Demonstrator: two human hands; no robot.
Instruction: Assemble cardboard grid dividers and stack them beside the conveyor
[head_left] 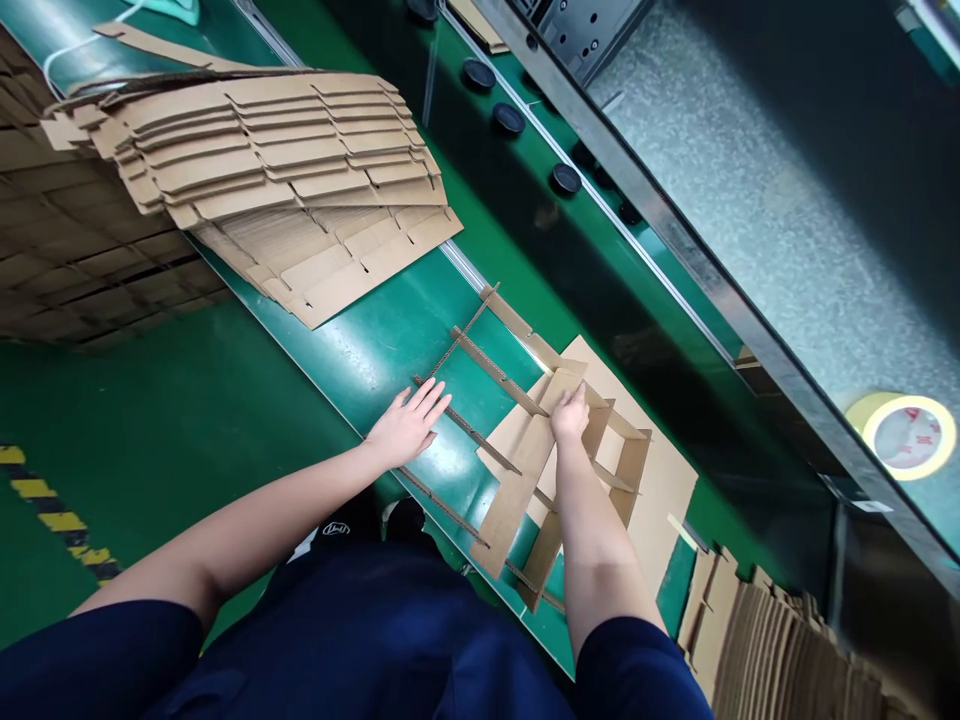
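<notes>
A cardboard divider grid [501,378] of interlocking slotted strips lies across the green bench in front of me. My left hand [409,425] is open over the grid's left end, fingers stretched out and touching the edge of a strip. At the grid's far side, my right hand [570,415] is closed on the far end of a wide cardboard strip [517,490], which leans over across the long strips. The fingers' undersides are hidden. To the right of that hand, upright cross strips [631,465] form square cells. Beneath this part lies a flat cardboard sheet [667,490].
A fanned stack of slotted cardboard strips [292,170] lies on the bench [345,330] to the left. More strips [772,640] stand at the lower right. A metal-edged shelf [675,215] runs along the far side, with a tape roll [904,435] on it. Finished-looking grids [90,230] are stacked at far left.
</notes>
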